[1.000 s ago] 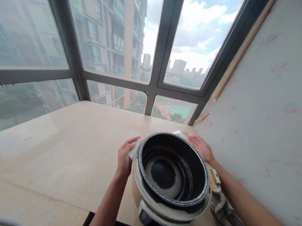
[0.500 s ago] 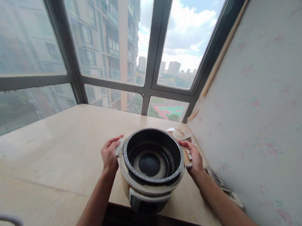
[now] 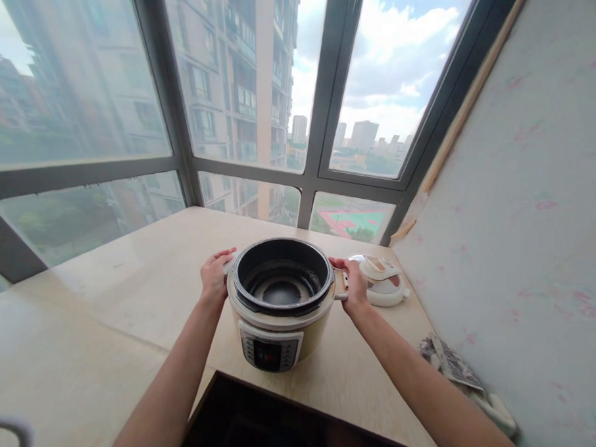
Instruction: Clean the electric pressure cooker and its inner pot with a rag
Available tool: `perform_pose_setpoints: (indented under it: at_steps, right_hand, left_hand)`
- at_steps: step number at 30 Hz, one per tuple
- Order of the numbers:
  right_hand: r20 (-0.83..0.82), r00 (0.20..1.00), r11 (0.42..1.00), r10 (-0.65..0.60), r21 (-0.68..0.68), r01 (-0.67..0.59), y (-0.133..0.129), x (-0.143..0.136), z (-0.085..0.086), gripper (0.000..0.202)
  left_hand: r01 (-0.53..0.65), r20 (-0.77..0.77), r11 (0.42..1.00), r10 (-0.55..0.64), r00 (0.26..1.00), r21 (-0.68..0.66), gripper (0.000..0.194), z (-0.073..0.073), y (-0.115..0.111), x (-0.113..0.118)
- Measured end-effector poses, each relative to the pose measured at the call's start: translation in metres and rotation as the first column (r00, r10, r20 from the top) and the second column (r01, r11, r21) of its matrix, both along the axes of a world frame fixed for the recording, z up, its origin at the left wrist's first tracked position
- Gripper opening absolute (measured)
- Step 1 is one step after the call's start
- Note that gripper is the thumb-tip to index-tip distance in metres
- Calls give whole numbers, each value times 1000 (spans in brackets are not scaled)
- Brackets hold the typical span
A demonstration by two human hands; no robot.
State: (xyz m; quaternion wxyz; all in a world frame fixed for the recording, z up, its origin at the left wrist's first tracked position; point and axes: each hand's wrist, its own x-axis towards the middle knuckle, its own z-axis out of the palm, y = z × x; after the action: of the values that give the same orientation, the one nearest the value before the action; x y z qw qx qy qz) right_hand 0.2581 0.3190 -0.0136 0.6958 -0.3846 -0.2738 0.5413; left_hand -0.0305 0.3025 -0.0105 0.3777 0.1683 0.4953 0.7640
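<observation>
An electric pressure cooker (image 3: 310,332) with a cream body is between my hands, its lid off. Its black inner pot (image 3: 280,264) faces up, and the inside shows only a dark, worn bottom. On the front, a control panel (image 3: 270,350) with buttons points toward me. My left hand (image 3: 215,273) is closed on the left side handle. Around the right side handle (image 3: 341,284) my right hand (image 3: 354,283) is wrapped. The cooker looks upright; I cannot tell whether its base touches the countertop (image 3: 133,290).
To the right of my right hand lies the white lid (image 3: 387,292). A crumpled cloth (image 3: 452,365) rests along the papered wall (image 3: 540,239). A black glossy panel (image 3: 287,421) is at the near edge. Windows (image 3: 253,107) stand behind, and a curved grey bar (image 3: 18,430) shows at lower left.
The cooker has moved away from me with both hands on its handles. More of the black panel, the lid and the cloth shows. The view has shifted a little left.
</observation>
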Motion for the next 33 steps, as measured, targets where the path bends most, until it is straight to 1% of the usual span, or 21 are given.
perform_pose_setpoints:
  at_steps: [3,6,10,12,15,18,19,20,21,24,25,27,28,30,31,33]
  right_hand:
    - [-34,999,999,-2,-41,0,4,-3,-12,16]
    - [-52,999,996,9,-83,-13,11,-9,-17,17]
    - [21,1000,999,-12,-42,12,20,-20,-19,19]
    - [129,991,1000,-24,20,22,23,-24,-19,21]
    - [334,942,994,-39,113,1,25,-23,-16,26]
    - [438,899,988,-9,141,-58,27,-15,-8,27]
    - [493,870,985,6,150,-91,27,-12,-4,28]
    - [567,823,979,19,157,-130,27,-9,-1,29]
    - [652,757,972,31,158,-176,27,-6,3,30]
    - [867,496,936,45,137,-323,25,-4,12,37]
    - [904,425,928,42,122,-351,24,-5,14,40]
    - [948,317,929,37,85,-361,22,-7,18,41]
    - [958,284,936,40,64,-347,21,-9,19,41]
    - [963,262,947,59,29,-320,20,-11,21,40]
    - [961,268,948,70,20,-319,20,-11,22,41]
    - [951,295,941,90,16,-337,21,-11,23,42]
  left_hand:
    - [-4,18,1000,3,1000,22,17,-1,1,-6]
    - [6,22,999,-7,1000,38,18,-2,5,-14]
    - [5,-6,999,-5,1000,35,22,-1,11,-24]
    - [0,-38,1000,1,999,21,22,-1,14,-29]
    - [8,-113,1000,-9,993,-18,23,-1,15,-35]
    - [42,-221,995,-60,973,-87,25,0,11,-40]
    - [56,-264,992,-85,961,-116,25,2,9,-42]
    - [66,-310,987,-109,945,-145,24,4,6,-43]
    - [70,-358,983,-128,925,-170,24,6,2,-44]
    - [35,-500,980,-130,856,-196,18,13,-13,-43]
    - [17,-550,980,-125,826,-197,17,14,-19,-41]
    - [-6,-677,977,-143,722,-213,27,16,-31,-33]
    - [-12,-739,974,-163,654,-226,32,15,-36,-27]
    - [-26,-821,969,-194,536,-245,37,13,-44,-14]
    - [-27,-840,970,-197,505,-243,37,11,-47,-8]
    - [-10,-847,976,-185,498,-219,37,8,-51,2]
